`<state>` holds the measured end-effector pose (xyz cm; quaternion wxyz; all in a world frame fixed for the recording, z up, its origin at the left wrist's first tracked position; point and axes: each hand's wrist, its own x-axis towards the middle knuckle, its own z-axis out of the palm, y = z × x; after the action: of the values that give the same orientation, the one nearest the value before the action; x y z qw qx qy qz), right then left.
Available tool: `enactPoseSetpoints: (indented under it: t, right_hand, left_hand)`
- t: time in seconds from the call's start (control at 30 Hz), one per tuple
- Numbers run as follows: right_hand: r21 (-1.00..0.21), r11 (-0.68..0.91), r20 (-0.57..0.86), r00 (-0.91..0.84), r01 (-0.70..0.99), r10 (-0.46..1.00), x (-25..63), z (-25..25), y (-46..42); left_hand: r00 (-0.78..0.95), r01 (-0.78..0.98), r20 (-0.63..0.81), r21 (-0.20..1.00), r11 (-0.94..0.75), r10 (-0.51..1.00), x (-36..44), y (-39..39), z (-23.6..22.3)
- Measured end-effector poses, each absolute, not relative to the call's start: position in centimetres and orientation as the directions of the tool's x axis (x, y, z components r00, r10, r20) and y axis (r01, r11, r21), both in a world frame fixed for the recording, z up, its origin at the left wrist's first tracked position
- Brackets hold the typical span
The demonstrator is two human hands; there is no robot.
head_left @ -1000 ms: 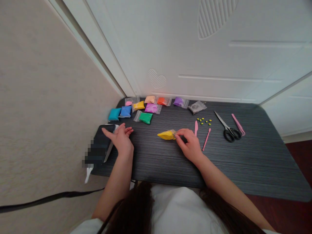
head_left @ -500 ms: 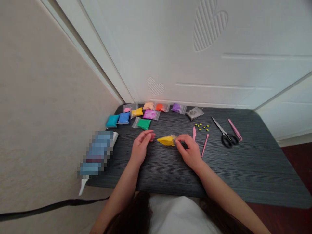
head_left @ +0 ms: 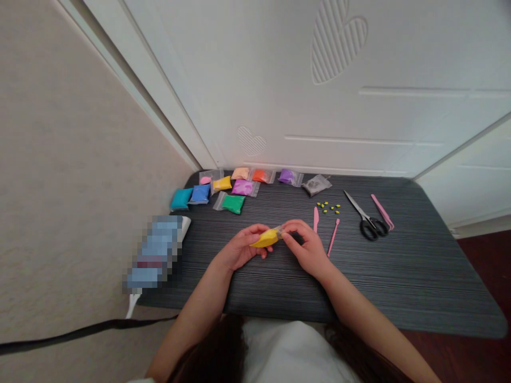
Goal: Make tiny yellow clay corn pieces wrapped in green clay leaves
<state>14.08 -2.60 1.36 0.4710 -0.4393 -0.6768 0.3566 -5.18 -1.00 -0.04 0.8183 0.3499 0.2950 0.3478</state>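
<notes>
A small clear bag of yellow modelling clay (head_left: 265, 238) is held between both hands above the dark table. My left hand (head_left: 245, 247) is closed around its lower left end, thumb on top and fingers beneath. My right hand (head_left: 305, 244) pinches the bag's clear top edge at the right. Just right of that hand lie a pink plastic knife (head_left: 316, 219) and a thin pink modelling tool (head_left: 334, 237). Several tiny yellow-and-green pieces (head_left: 325, 207) are scattered behind them.
Bags of coloured clay, among them a green bag (head_left: 233, 204) and a purple bag (head_left: 287, 177), line the back left of the table (head_left: 399, 282). Black-handled scissors (head_left: 369, 221) and pink tweezers (head_left: 382, 211) lie right. A blurred-out object (head_left: 157, 252) sits at the left edge.
My left hand has moved right and taken hold of the yellow clay bag, which was in my right hand alone. The bag has shifted slightly left and nearer.
</notes>
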Motion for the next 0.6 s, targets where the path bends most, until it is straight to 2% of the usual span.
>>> enactPoseSetpoints:
  t: [0.27,0.47,0.6]
  right_hand:
    - [-0.915,0.316,0.273,-0.192,0.251,0.943,14.6,1.4,-2.4]
    - [-0.951,0.230,0.195,-0.177,0.208,0.965,14.7,1.0,-2.1]
    - [-0.965,0.200,0.169,-0.182,0.168,0.969,14.6,0.7,-2.0]
  left_hand:
    - [0.349,-0.360,-0.146,0.891,0.276,0.926,-4.1,-1.3,-0.5]
    - [0.296,-0.248,-0.077,0.956,0.155,0.952,-3.9,-1.3,-0.9]
    - [0.280,-0.196,-0.078,0.971,0.136,0.957,-3.7,-1.3,-1.0]
